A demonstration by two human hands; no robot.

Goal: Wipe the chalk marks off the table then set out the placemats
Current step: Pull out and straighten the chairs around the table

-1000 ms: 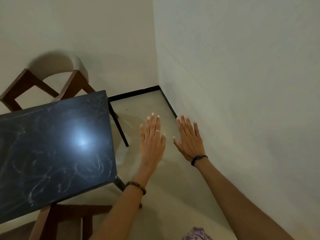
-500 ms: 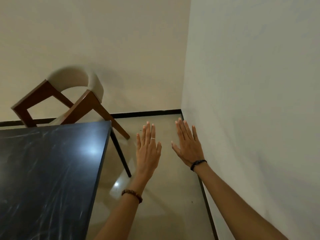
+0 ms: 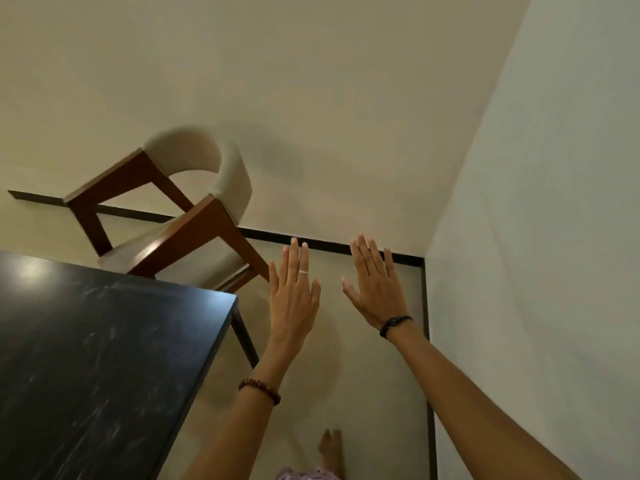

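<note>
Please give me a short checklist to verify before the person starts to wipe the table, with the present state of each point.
1. Chalk marks remain on the table: ok, pale smears show across the dark top.
2. Left hand is free: ok, fingers straight, holding nothing.
3. Right hand is free: ok, fingers straight, holding nothing.
4. A cloth or wiper is ready: not ok, none is in view.
5. Placemats are within reach: cannot tell, none is in view.
6. Hands are over the table: not ok, both are raised over the floor, to the right of the table's corner, near the chair.
</note>
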